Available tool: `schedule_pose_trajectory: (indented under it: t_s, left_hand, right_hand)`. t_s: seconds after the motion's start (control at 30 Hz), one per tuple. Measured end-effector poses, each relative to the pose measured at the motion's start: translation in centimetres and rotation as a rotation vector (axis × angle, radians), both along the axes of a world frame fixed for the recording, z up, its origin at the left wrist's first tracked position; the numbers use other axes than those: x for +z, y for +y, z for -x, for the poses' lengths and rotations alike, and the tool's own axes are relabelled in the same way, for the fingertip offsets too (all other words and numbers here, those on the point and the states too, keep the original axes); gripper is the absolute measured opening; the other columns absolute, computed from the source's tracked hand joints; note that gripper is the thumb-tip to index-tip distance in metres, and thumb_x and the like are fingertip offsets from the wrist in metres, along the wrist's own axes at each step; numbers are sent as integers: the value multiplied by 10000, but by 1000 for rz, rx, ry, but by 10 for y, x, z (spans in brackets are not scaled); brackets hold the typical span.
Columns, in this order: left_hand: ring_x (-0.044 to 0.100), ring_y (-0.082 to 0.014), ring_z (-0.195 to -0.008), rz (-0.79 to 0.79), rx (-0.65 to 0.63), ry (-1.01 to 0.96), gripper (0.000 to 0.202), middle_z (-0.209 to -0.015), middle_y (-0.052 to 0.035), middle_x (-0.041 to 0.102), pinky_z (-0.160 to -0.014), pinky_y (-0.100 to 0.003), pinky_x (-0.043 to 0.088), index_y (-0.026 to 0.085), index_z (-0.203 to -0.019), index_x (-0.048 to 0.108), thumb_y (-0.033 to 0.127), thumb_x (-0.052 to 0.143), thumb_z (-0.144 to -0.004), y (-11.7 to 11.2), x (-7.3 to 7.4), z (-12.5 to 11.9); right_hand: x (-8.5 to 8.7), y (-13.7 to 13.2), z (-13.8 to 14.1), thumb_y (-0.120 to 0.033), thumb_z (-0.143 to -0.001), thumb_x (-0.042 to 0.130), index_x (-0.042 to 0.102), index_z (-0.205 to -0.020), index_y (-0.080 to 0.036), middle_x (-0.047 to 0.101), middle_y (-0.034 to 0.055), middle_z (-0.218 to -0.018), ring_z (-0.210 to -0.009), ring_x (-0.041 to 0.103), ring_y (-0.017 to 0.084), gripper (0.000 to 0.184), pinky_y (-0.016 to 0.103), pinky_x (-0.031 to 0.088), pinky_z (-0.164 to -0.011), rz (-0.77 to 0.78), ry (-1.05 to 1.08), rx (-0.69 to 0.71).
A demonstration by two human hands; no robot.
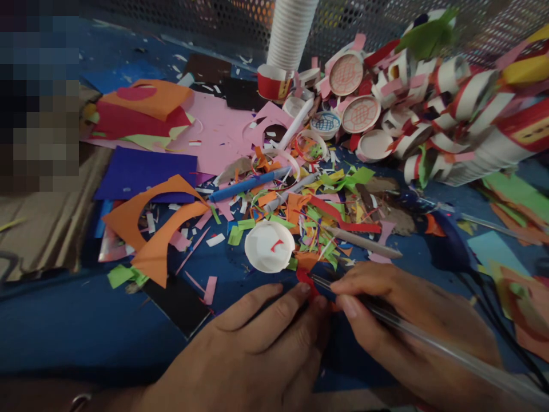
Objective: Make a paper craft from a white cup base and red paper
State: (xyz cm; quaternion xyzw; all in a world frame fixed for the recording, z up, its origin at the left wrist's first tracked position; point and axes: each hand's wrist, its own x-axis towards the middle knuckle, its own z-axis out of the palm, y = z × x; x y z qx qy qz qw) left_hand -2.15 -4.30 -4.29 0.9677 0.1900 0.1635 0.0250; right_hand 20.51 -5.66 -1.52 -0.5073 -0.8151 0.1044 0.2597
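Note:
My left hand (268,343) lies on the blue table with its fingers stretched out and close together. Under its fingertips is a small piece of red paper (304,276), partly hidden. A pen (412,329) with a long clear barrel is pinched in my right hand (412,320), its tip at the red paper. Just beyond my left fingers stands a small white paper cup (268,260), seen from above, holding a red scrap (277,245). Paper clippings surround the cup.
Decorated paper cups (369,114) crowd the back right beside a tall cup stack (291,34). An orange paper offcut (165,212), dark blue sheet (150,177) and black card (178,303) lie left. A glue gun (450,240) with its cord sits right; cardboard (47,229) is far left.

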Motion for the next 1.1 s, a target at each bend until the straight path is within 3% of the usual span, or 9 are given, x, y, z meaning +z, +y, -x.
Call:
schedule_pose_trajectory:
  t_s: [1.1]
  left_hand:
    - [567,-165,-1316,10,-1,20,385,-1384,71,716,-1134,-331,313,224,-1335,689,245,391,-1092,-2,2,1]
  right_hand:
    - [-5,-3,-2,-124,-911,563,616,-958,-252,765,-45,-800,-720,762,99,147,153,603,-714,48,56,-17]
